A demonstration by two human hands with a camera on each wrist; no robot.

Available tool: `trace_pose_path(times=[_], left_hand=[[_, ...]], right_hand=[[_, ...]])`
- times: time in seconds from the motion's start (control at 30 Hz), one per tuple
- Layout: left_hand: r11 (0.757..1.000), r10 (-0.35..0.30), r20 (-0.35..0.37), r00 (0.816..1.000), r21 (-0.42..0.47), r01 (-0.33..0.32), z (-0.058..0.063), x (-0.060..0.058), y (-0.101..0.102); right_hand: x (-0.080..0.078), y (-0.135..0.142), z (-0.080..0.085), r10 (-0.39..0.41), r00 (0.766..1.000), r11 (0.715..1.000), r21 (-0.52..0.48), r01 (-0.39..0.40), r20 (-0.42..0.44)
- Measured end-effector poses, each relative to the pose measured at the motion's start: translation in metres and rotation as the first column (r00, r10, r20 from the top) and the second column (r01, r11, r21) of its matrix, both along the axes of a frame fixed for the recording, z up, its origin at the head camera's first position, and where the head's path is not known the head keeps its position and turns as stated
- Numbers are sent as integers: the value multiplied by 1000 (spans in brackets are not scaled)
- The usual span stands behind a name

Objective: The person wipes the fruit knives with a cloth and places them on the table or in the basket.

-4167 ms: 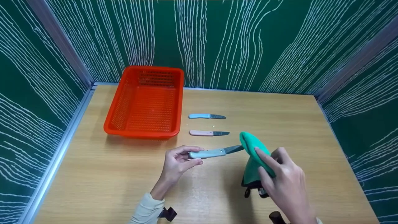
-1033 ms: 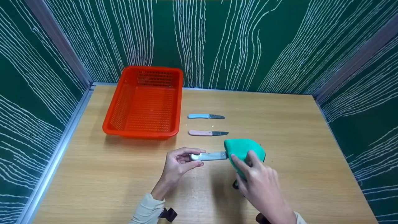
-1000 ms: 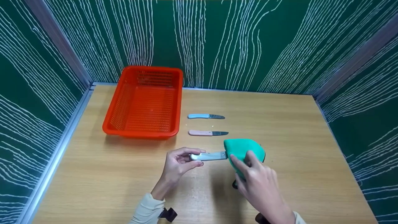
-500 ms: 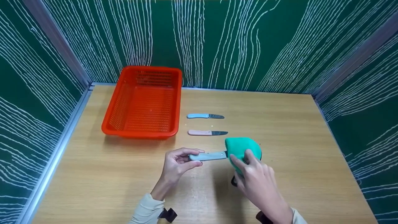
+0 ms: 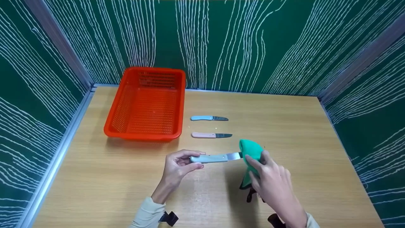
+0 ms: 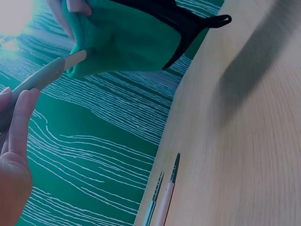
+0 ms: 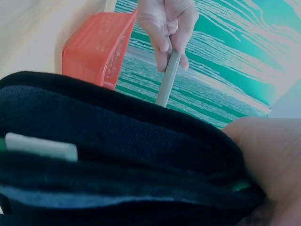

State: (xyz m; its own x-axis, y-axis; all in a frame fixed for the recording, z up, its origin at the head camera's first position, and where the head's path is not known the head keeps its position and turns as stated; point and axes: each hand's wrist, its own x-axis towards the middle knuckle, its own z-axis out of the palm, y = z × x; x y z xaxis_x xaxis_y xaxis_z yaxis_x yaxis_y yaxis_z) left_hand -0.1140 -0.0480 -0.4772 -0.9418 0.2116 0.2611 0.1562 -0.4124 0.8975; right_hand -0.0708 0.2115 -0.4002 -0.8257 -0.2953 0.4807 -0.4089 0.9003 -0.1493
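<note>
In the head view my left hand (image 5: 175, 167) pinches the pale blue-grey handle of a knife (image 5: 210, 158) by its end, blade pointing right. My right hand (image 5: 275, 180) grips a green cloth pouch (image 5: 251, 148) with black trim and a small loop, folded around the outer part of the blade. A bare stretch of blade shows between handle and cloth; the tip is hidden. Both hands are raised over the table. The left wrist view shows the blade (image 6: 75, 59) entering the green cloth. In the right wrist view the pouch's dark lining (image 7: 117, 122) and a white tag face the camera.
A blue-handled knife (image 5: 202, 118) and a pink-handled knife (image 5: 204, 135) lie on the wooden table (image 5: 284, 120), blades to the right. Left of them stands a red plastic basket (image 5: 110, 131). Green walls with white lines enclose the table's back and sides.
From 4.2 to 1.0 seconds ago the right hand brought the cloth leftward over the whole blade. Since half a second ago it has slid back right, baring the blade near the handle.
</note>
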Motion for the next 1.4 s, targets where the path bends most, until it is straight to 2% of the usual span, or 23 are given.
trace_pose_path(times=[0.23, 0.67, 1.0, 1.4], left_hand=[[1000, -18, -24, 1000, 25, 18, -2, -1, -2], [999, -9, -49, 999, 35, 10, -2, -2, -4], [1000, 2, -59, 998, 28, 0, -4, -3, -1], [998, 15, -69, 998, 58, -11, -7, -4, -1]], right_hand=[[-1, 12, 0, -48, 999, 998, -29, 49, 25], [0, 25, 6, -128, 989, 988, -73, 133, 76], [0, 27, 6, -136, 987, 986, -86, 143, 80], [-1, 27, 3, -130, 987, 986, -92, 139, 98]])
